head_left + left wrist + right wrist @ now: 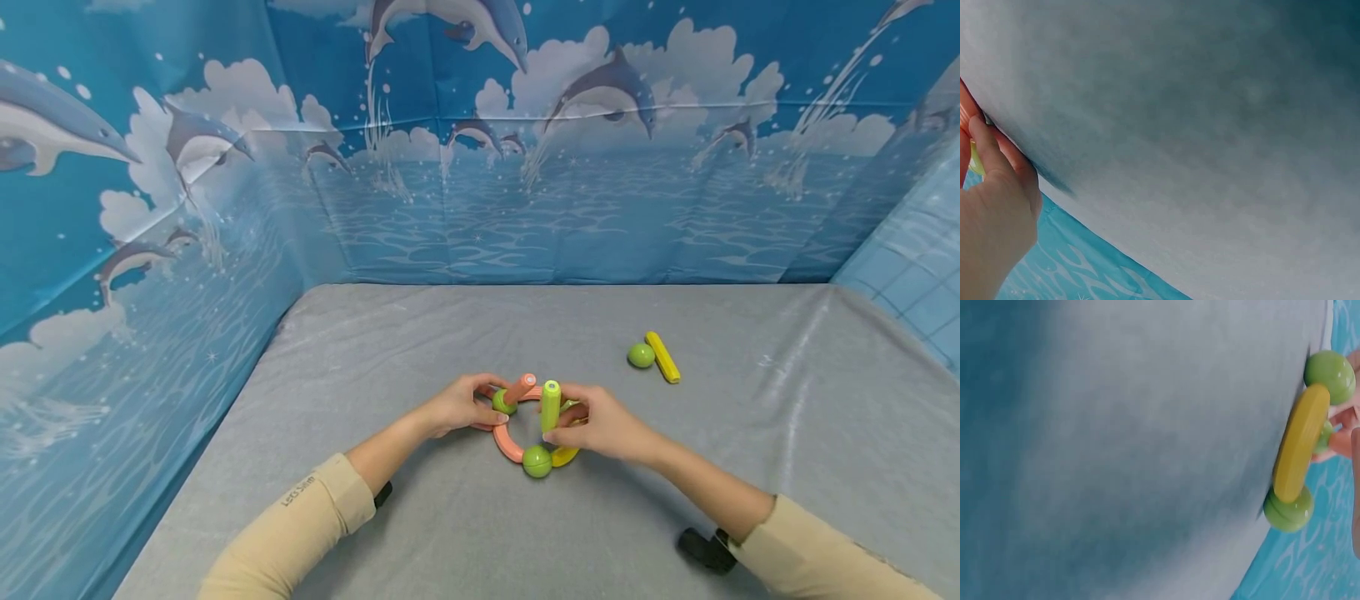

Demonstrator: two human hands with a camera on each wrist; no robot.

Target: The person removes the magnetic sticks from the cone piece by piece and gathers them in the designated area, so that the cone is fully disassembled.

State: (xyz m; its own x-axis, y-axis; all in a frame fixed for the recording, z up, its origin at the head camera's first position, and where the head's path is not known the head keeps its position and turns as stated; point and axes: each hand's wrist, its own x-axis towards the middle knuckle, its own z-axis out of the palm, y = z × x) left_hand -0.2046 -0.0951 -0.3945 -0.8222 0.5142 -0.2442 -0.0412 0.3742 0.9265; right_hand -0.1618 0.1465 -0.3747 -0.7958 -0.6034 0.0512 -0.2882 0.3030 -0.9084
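Note:
On the grey cloth lies a ring of toy building pieces: orange curved rods (pixel 507 446), a yellow curved rod (pixel 564 456) and green balls (pixel 537 461). My left hand (pixel 461 406) grips the ring's left green ball (pixel 505 402) between thumb and fingers. From that ball an orange straight rod (pixel 519 389) sticks up, tilted. At the ring's right side my right hand (pixel 607 425) pinches an upright light-green rod (pixel 551 404); its lower end is hidden. The right wrist view shows the yellow curved rod (pixel 1302 444) between two green balls. The left wrist view catches the left hand (pixel 1000 219) at its edge.
A loose green ball (pixel 641 355) and a yellow straight rod (pixel 663 358) lie side by side at the back right of the grey cloth (pixel 420 333). Dolphin-printed curtains (pixel 487 217) stand behind and at the left.

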